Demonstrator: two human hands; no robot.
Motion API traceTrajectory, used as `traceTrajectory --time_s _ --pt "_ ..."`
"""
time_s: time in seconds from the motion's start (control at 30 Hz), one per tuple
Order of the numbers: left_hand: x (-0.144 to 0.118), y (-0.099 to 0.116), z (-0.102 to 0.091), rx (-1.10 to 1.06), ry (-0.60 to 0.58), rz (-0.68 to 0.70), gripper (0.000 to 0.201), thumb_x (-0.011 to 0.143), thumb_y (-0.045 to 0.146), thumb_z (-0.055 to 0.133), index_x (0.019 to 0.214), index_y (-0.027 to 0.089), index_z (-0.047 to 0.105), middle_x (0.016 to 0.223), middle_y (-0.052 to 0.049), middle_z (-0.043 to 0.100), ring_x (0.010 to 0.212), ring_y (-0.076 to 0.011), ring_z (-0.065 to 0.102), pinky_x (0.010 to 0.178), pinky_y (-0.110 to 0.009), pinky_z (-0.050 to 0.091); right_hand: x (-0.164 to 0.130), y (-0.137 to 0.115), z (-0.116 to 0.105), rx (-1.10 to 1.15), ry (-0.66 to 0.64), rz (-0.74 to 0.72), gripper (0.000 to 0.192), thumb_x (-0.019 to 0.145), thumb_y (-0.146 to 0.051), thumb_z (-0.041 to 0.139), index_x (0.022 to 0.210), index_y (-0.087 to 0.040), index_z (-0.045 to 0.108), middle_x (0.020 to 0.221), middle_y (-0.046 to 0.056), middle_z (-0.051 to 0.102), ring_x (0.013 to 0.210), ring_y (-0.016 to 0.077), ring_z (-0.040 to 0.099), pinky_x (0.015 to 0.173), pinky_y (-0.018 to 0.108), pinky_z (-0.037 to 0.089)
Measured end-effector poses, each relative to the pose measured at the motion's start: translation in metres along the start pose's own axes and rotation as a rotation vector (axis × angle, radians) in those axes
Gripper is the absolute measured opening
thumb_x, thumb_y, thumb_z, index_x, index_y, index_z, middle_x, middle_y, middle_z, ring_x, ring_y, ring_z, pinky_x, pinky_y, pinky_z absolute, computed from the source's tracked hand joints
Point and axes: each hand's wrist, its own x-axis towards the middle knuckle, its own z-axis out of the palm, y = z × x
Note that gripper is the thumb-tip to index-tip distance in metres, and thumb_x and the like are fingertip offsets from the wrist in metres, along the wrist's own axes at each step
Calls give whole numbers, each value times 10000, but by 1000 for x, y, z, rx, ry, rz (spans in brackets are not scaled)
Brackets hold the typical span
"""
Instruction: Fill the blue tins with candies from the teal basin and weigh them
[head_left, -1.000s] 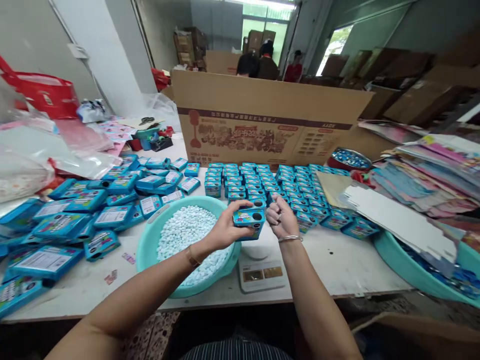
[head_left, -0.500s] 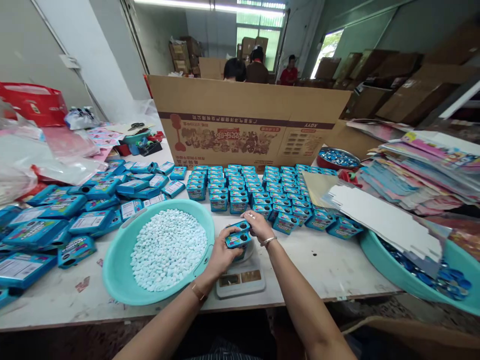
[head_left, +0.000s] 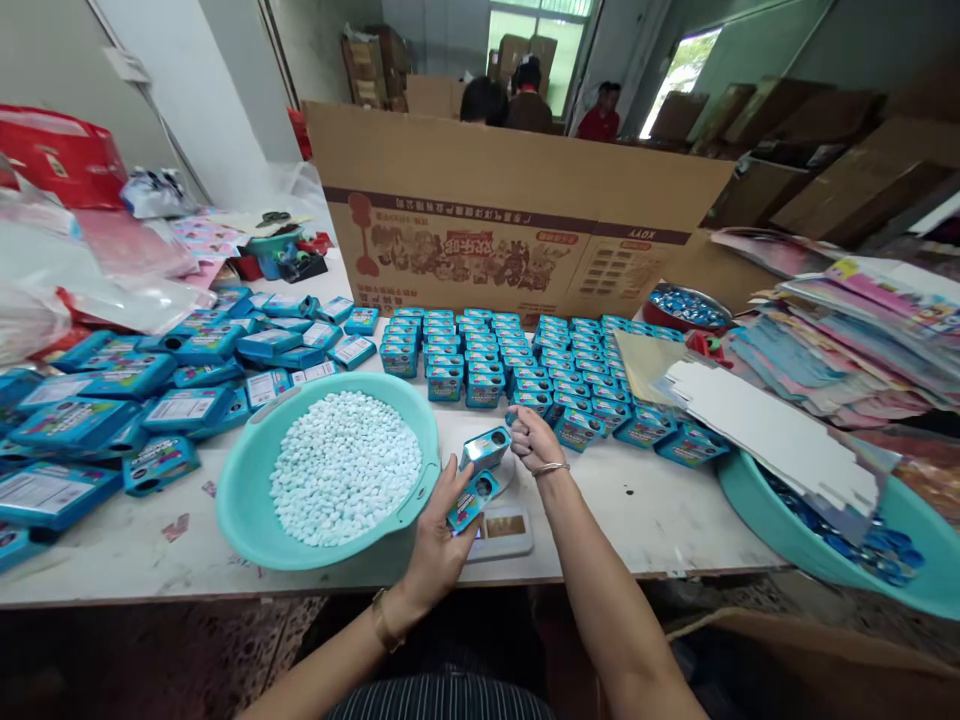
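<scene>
Left hand [head_left: 436, 540]: grip closed around a small near box [head_left: 465, 508], tilted above the worktop [head_left: 592, 525]; a far box [head_left: 480, 450] leans just beyond, its hold by the same fingers uncertain. Right hand [head_left: 534, 440]: fingers curled together beside the far box; whether they pinch anything cannot be told. Hand and boxes partly cover a pale scale [head_left: 514, 545]. To the left, a round, smooth turquoise basin [head_left: 234, 505] contains pale, rounded pellets [head_left: 345, 470]. Beyond, glossy blue boxes [head_left: 484, 385] stand in rows before an upright brown cardboard carton [head_left: 480, 150].
</scene>
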Motion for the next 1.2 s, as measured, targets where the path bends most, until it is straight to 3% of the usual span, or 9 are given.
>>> traceTrajectory --time_s 0.17,0.27,0.37,0.47,0.6,0.77,0.93,1.1,1.2 --pt "-51 9 -55 27 -102 127 483 893 168 620 1358 292 579 1360 -86 642 1253 -223 616 1087 -351 486 -18 -6 -30 350 52 21 126 931 -277 572 829 -230 515 502 -120 279 346 40 247 332 116 190" --pt "-82 -6 -89 128 -123 95 518 871 182 644 1374 278 564 1274 -84 695 1145 -215 684 1023 -308 536 -35 -6 -45 592 119 39 177 983 -236 459 819 -216 521 512 -97 335 360 49 322 331 119 251" --pt "-106 -23 -109 215 -162 65 529 844 219 665 1363 278 578 1258 -79 708 1111 -230 701 998 -312 554 -46 -6 -47 643 166 23 208 985 -232 456 788 -207 519 521 -88 352 365 52 341 326 128 264" --pt "-116 -27 -111 241 -90 -40 470 857 278 654 1324 272 609 1241 -76 717 1096 -227 707 988 -326 563 -50 -10 -36 595 185 7 223 985 -244 475 772 -204 524 514 -96 332 356 50 310 321 135 253" --pt "-109 -15 -101 245 35 -200 422 879 319 633 1298 270 627 1242 -73 714 1122 -216 695 996 -335 561 -48 -24 -10 465 200 -60 233 985 -308 502 776 -207 526 507 -112 291 338 50 242 305 150 211" --pt "-99 -16 -102 216 12 -236 428 840 358 665 1253 245 658 1222 -70 727 1108 -238 703 976 -349 573 -45 -37 24 342 220 -187 211 927 -361 605 802 -221 508 515 -128 262 339 43 197 305 154 162" --pt "-97 -25 -104 214 136 -263 433 806 457 678 1187 252 695 1143 -51 760 1031 -246 733 899 -324 605 -37 -35 52 230 289 -331 278 860 -447 664 823 -228 498 522 -132 275 352 34 228 326 155 171" --pt "-95 -11 -99 182 203 -341 583 823 454 674 1355 232 585 1162 -57 753 1077 -242 716 987 -368 552 -27 -25 63 138 359 -426 311 820 -483 677 826 -233 492 518 -129 296 377 37 282 366 163 235" --pt "-94 -9 -100 185 228 -358 590 815 460 683 1352 235 592 1187 -53 744 1093 -246 710 1010 -382 532 -24 -20 64 84 378 -434 348 813 -537 659 822 -241 475 523 -129 285 380 42 273 372 173 229"
